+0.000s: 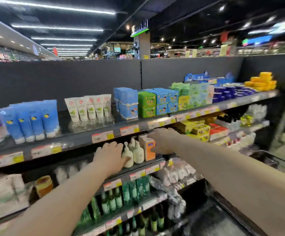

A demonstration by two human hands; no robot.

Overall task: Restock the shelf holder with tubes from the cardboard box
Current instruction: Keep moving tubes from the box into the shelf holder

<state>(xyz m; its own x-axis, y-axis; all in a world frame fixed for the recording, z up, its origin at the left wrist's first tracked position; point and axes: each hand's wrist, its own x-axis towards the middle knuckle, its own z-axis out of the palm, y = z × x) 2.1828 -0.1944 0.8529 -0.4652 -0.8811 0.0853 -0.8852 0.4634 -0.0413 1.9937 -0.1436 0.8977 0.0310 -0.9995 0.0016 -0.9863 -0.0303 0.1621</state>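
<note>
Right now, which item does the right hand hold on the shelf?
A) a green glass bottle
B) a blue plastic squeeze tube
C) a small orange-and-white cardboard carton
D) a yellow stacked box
C: the right hand grips the small orange-and-white cardboard carton, with fingers over its top and thumb on its front, right beside the cream pump bottles.

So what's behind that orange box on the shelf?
Another similar box stands behind the orange box. The right hand gripping it and shadow hide anything deeper.
</note>
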